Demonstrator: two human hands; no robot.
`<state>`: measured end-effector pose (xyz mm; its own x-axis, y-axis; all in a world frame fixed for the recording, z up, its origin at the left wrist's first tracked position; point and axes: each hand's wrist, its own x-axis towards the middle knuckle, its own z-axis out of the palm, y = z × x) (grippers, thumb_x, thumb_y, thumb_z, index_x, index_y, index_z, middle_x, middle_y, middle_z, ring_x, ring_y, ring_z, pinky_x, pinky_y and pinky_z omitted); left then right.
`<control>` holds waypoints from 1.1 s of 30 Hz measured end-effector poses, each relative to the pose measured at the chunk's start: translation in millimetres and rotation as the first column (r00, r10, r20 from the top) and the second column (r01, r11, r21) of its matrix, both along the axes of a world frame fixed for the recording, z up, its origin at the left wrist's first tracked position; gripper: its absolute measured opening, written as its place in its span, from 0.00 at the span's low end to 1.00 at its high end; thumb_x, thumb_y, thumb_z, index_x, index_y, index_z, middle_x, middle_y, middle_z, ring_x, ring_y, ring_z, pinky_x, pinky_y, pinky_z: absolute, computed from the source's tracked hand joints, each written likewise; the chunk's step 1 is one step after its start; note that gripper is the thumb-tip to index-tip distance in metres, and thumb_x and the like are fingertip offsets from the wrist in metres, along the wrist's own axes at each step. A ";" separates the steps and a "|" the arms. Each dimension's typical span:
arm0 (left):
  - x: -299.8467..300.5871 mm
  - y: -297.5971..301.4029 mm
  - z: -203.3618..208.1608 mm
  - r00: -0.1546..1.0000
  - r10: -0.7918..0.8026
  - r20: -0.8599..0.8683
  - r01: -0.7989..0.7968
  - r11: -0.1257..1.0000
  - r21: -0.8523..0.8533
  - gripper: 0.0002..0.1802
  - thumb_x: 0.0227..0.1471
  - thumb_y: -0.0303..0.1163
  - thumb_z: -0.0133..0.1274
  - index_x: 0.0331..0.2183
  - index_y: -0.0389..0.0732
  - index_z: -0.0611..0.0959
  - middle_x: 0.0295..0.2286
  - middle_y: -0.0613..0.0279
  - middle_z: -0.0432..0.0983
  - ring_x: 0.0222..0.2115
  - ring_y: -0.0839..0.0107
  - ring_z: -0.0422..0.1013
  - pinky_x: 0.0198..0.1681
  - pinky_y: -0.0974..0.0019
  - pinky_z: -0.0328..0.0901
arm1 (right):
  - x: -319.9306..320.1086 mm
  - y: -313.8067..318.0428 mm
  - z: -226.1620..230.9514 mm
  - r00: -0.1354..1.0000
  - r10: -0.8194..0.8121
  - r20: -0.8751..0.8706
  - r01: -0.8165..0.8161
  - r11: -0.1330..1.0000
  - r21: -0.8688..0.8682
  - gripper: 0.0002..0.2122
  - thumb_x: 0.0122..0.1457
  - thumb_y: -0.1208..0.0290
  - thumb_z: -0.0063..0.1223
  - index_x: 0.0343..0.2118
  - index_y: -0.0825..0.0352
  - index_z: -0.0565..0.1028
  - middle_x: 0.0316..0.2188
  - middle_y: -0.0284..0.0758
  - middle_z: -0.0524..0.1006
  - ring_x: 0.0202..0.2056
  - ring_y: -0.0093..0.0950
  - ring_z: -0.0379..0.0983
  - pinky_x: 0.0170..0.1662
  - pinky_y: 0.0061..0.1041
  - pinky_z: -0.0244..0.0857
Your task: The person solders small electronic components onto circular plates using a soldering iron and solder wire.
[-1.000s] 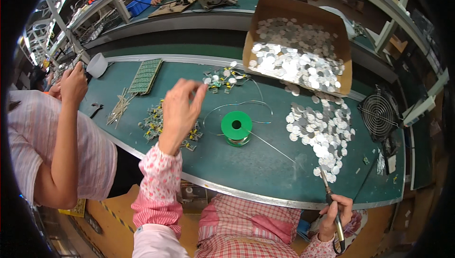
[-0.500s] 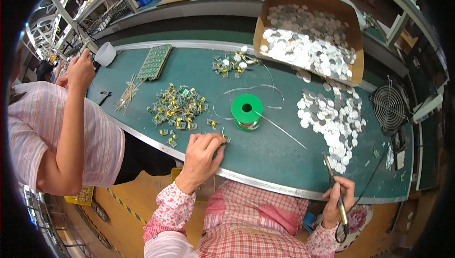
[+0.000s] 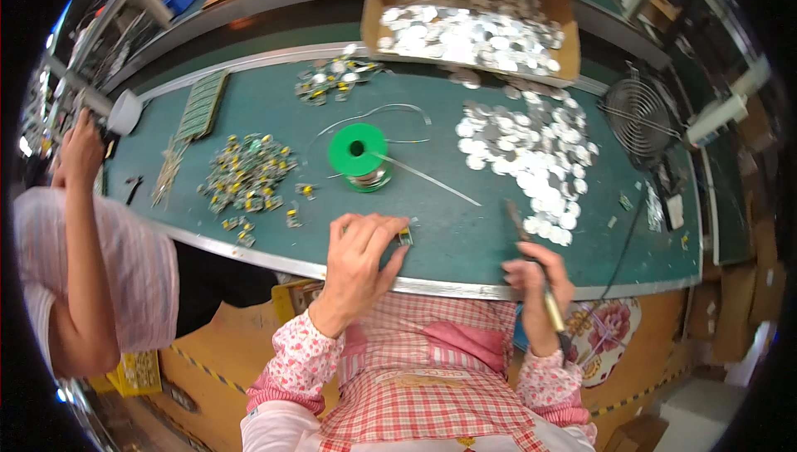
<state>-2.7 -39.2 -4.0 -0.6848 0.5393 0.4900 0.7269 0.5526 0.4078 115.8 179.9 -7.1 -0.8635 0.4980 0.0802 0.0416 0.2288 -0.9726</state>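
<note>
My left hand [image 3: 359, 261] rests at the table's front edge, with the thumb and fingertips closed on a small circuit board [image 3: 405, 238] that has a yellow part. My right hand [image 3: 541, 290] grips the handle of a soldering iron [image 3: 551, 309]. The iron's blurred tip points up and away over the table, apart from the board. Beyond my left hand stands a green spool [image 3: 349, 156] of solder wire, its loose end [image 3: 432, 180] reaching right. Two loose boards [image 3: 306, 191] lie between the spool and a pile of similar boards [image 3: 247, 171].
White discs [image 3: 531, 157] spread across the table's right side below a cardboard box [image 3: 573, 53] full of them. A round fan grille [image 3: 639, 112] stands at far right. Far left are a green board panel [image 3: 203, 103], thin sticks [image 3: 168, 171] and a co-worker's arm [image 3: 90, 244].
The whole view has shifted, so the table's things sit further left and higher. My right hand brings the iron nearer to the left hand. The left hand has moved right with the board.
</note>
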 end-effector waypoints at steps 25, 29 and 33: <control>6.1 60.6 24.2 0.227 -0.437 0.870 0.271 0.887 0.374 0.11 0.50 0.23 0.56 0.38 0.34 0.78 0.35 0.65 0.75 0.33 0.80 0.70 0.37 0.74 0.65 | -1.1 -4.1 -4.2 0.984 0.027 -0.176 -0.004 0.992 0.129 0.06 0.54 0.84 0.52 0.33 0.69 0.69 0.28 0.37 0.74 0.28 0.25 0.72 0.32 0.22 0.65; 2.8 52.7 14.8 0.331 -0.429 0.840 0.249 0.899 0.361 0.08 0.51 0.23 0.56 0.37 0.35 0.79 0.33 0.67 0.75 0.29 0.80 0.69 0.34 0.75 0.63 | -37.6 27.1 -0.1 0.972 -0.154 -0.177 0.203 0.932 0.302 0.06 0.54 0.83 0.52 0.33 0.69 0.70 0.27 0.37 0.75 0.28 0.29 0.72 0.32 0.24 0.65; 2.4 55.0 7.6 0.156 -0.456 0.876 -0.048 0.882 0.468 0.07 0.52 0.24 0.55 0.36 0.35 0.80 0.31 0.66 0.76 0.29 0.80 0.68 0.34 0.75 0.63 | -81.2 52.9 7.4 0.987 -0.044 -0.155 0.144 0.670 0.728 0.09 0.50 0.81 0.56 0.34 0.67 0.71 0.26 0.36 0.75 0.28 0.35 0.70 0.31 0.29 0.64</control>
